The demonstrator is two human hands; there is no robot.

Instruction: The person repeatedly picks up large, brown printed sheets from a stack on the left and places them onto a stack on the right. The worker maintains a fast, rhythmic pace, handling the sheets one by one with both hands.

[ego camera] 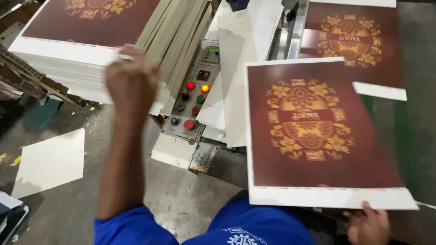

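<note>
Head view: left hand [131,79] fingers curled on sheet stack [68,59]; right hand [369,224] grips printed sheet [318,136].

The person wears a bright blue short-sleeved shirt [254,227] with a small white round emblem on the chest. Both forearms and both hands are bare.

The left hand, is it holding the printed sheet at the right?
No. The left hand reaches to the stack at the left; the right hand holds the printed sheet by its bottom edge.
</note>
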